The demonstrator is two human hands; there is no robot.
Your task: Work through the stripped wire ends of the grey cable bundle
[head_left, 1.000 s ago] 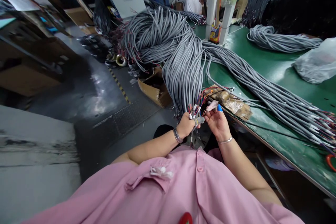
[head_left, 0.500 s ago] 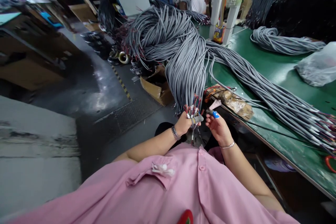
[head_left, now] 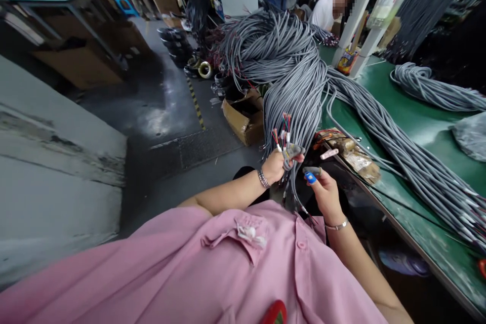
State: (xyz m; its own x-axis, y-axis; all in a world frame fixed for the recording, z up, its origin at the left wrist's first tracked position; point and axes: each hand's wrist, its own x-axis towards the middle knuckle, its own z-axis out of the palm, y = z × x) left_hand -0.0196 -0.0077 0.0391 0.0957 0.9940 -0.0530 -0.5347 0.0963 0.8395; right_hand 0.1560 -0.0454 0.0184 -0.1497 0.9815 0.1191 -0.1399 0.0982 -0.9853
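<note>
My left hand (head_left: pixel 276 166), with grey covers on its fingers, is closed around several grey cables (head_left: pixel 287 149). Their stripped ends, showing thin coloured wires (head_left: pixel 285 122), stick up above the fist. Below it, a few cable ends hang down towards my lap. Just to the right is my right hand (head_left: pixel 325 193), its thumb wrapped in blue and a grey cover on the index finger. Thumb and index finger are pressed together; whatever is between them, if anything, is too small to make out. A gap separates the two hands.
A large heap of grey cables (head_left: pixel 273 50) drapes over the corner of the green table (head_left: pixel 421 116). More cables (head_left: pixel 391 126) run along it. A taped block (head_left: pixel 351 154) sits at the table edge. An open cardboard box (head_left: pixel 243 119) stands on the floor. Farther back is a person (head_left: pixel 322 12).
The view has swung left, so the surroundings sit farther right. The left hand's cables have shifted, with a cable end now hanging lower between the hands. My right hand has dropped slightly relative to the left.
</note>
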